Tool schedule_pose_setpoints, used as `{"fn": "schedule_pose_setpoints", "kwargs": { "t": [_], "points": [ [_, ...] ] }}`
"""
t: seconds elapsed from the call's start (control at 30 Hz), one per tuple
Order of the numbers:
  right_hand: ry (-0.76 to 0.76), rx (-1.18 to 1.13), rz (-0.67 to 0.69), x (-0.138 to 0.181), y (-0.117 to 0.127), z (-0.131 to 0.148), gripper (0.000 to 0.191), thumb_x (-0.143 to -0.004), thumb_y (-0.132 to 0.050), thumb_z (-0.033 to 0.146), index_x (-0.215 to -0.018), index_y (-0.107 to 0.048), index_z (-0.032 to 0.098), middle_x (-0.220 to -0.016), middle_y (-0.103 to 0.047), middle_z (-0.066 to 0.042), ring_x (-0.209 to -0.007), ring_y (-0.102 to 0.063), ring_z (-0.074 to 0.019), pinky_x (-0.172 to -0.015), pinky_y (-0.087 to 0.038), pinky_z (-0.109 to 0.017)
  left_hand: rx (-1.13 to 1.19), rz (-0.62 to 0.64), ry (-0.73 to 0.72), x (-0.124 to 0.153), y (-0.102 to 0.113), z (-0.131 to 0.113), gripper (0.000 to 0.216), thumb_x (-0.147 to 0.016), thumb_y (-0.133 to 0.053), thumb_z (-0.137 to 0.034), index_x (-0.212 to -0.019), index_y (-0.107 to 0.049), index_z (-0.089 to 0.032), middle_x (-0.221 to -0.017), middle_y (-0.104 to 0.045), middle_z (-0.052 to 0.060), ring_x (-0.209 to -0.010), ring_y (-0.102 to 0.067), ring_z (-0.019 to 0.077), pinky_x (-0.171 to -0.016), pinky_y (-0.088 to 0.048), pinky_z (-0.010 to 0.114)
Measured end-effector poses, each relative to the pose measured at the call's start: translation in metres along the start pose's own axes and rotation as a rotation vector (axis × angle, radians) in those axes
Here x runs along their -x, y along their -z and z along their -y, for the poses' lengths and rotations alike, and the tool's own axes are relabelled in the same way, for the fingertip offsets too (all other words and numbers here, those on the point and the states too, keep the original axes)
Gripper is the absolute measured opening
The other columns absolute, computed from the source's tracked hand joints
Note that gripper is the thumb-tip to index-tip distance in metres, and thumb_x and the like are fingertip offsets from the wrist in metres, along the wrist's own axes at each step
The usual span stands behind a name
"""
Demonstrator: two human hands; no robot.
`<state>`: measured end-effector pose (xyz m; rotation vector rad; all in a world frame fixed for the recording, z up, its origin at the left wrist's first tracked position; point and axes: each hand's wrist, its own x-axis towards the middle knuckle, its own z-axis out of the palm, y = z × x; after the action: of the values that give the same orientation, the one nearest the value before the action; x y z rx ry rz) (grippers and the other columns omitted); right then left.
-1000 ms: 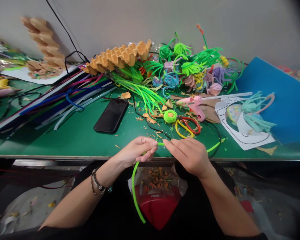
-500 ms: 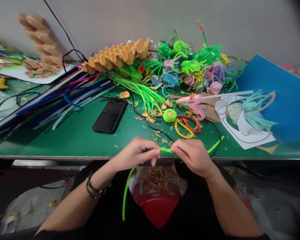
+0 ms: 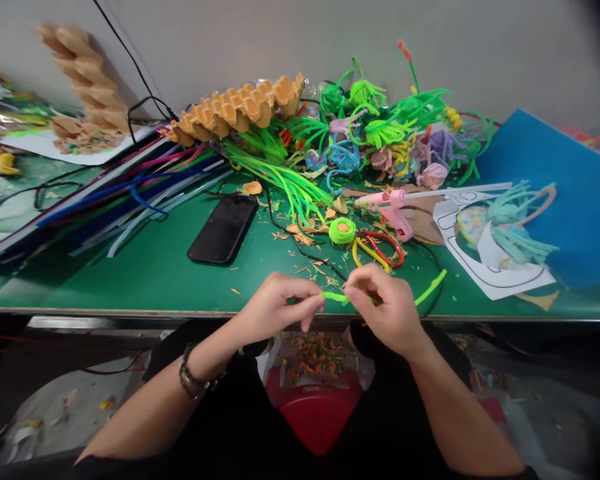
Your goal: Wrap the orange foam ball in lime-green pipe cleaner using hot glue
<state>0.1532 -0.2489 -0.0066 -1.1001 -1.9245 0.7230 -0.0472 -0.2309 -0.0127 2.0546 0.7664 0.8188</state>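
Note:
A bright green pipe cleaner (image 3: 334,297) stretches between my two hands, just above the table's front edge. My left hand (image 3: 285,303) pinches one part of it between thumb and fingertips. My right hand (image 3: 380,303) grips it with curled fingers, thumb and index close together. The pipe cleaner's free end sticks out beyond the right hand toward the upper right. Just past the hands lie scissors (image 3: 394,251) with one red and one yellow handle. Touching them is a green pipe-cleaner coil (image 3: 342,231) around a tan centre.
A black phone (image 3: 223,229) lies left of centre. Behind are a bundle of green pipe cleaners (image 3: 290,181), a cardboard egg tray (image 3: 240,110) and a pile of fuzzy flowers. A pink glue gun (image 3: 396,212) and blue board (image 3: 555,193) are at right. Scraps litter the green table (image 3: 160,283).
My right hand's fingers have lifted and loosened slightly around the pipe cleaner. The long green tail that hung below my left hand no longer shows. The view has shifted a little.

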Motion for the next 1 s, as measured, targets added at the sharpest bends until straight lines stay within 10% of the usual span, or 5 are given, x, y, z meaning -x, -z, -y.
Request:
{"fn": "schedule_pose_setpoints", "kwargs": {
  "t": [0.17,0.33,0.53,0.7,1.0],
  "points": [
    [0.595,0.608,-0.153,0.002,0.008,-0.005,0.012,-0.089,-0.057,0.025,-0.098,-0.063,0.019,-0.061,-0.059,0.003,-0.057,-0.051,-0.0100,-0.056,-0.033,-0.026,0.666,0.160,0.477,0.000,-0.001,0.003,0.037,-0.082,-0.055,-0.050,-0.066,-0.051,-0.017,-0.033,-0.042,-0.010,-0.025,-0.020,0.0018,-0.030,-0.012,0.016],
    [0.638,0.759,-0.230,0.002,0.006,-0.003,0.010,-0.090,-0.054,0.019,-0.091,-0.064,0.016,-0.057,-0.056,0.003,-0.054,-0.045,-0.0109,-0.054,-0.029,-0.029,0.721,0.181,0.468,-0.001,-0.003,0.001,0.039,-0.082,-0.054,-0.052,-0.065,-0.047,-0.017,-0.036,-0.041,-0.010,-0.029,-0.019,0.0023,-0.033,-0.013,0.016],
    [0.486,0.653,-0.135,-0.003,0.003,-0.001,0.026,-0.095,-0.042,0.020,-0.078,-0.062,0.015,-0.065,-0.059,-0.002,-0.061,-0.049,-0.0131,-0.059,-0.034,-0.028,-0.219,-0.060,-0.048,0.000,0.002,0.000,0.032,-0.095,-0.042,-0.027,-0.068,-0.057,-0.016,-0.053,-0.062,-0.003,-0.050,-0.053,0.0063,-0.054,-0.039,0.018],
    [0.327,0.388,0.018,-0.004,0.005,0.002,0.025,-0.095,-0.040,0.022,-0.078,-0.057,0.017,-0.067,-0.055,0.000,-0.061,-0.048,-0.0114,-0.059,-0.035,-0.024,-1.041,-0.306,-0.549,0.002,0.007,0.005,0.021,-0.095,-0.046,-0.021,-0.081,-0.061,-0.015,-0.057,-0.066,-0.002,-0.048,-0.054,0.0076,-0.048,-0.032,0.024],
    [-0.394,-0.893,0.535,-0.003,-0.001,0.002,0.039,-0.092,-0.042,0.046,-0.064,-0.035,0.021,-0.052,-0.025,0.010,-0.036,-0.021,-0.0038,-0.036,-0.018,-0.020,-1.072,-0.383,-0.739,0.006,0.010,0.002,0.010,-0.089,-0.052,-0.012,-0.087,-0.062,-0.013,-0.065,-0.072,0.003,-0.046,-0.054,0.0092,-0.046,-0.031,0.027]
  ]
}}
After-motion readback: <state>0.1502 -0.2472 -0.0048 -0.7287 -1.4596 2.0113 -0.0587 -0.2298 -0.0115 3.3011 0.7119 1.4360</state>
